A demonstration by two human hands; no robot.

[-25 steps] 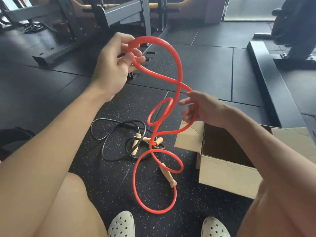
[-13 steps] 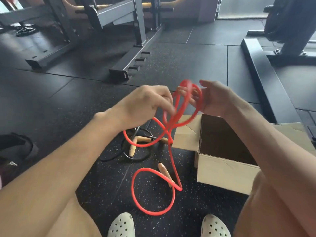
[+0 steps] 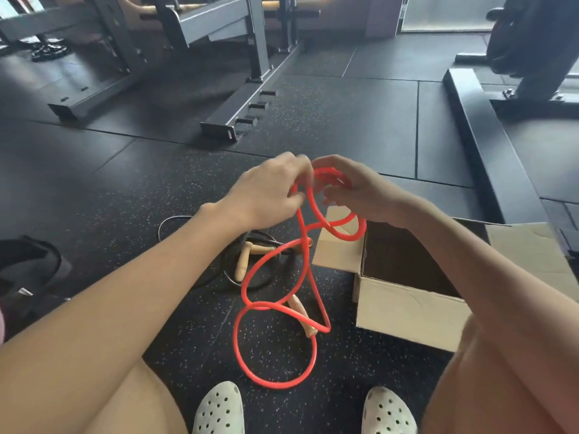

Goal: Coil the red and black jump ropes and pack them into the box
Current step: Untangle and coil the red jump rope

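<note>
The red jump rope point(image 3: 275, 346) hangs in loops from both hands down to the floor, where its wooden handle point(image 3: 302, 314) lies. My left hand point(image 3: 266, 189) pinches the rope near the top. Close beside it, my right hand point(image 3: 357, 189) holds a small red coil that droops over the box flap. The black jump rope point(image 3: 232, 277) lies loosely piled on the floor under my left forearm, with its wooden handles point(image 3: 244, 261) showing. The open cardboard box point(image 3: 404, 311) stands at the right, its inside dark.
Grey gym machine frames point(image 3: 238, 108) stand on the black rubber floor ahead. A long dark platform edge point(image 3: 488, 145) runs along the right. A dark bag point(image 3: 28, 267) lies at the left. My two white perforated shoes point(image 3: 219, 408) are at the bottom.
My left hand came down from high at the left and met my right hand in the middle. The big upper loop has been gathered into a small coil in my right hand.
</note>
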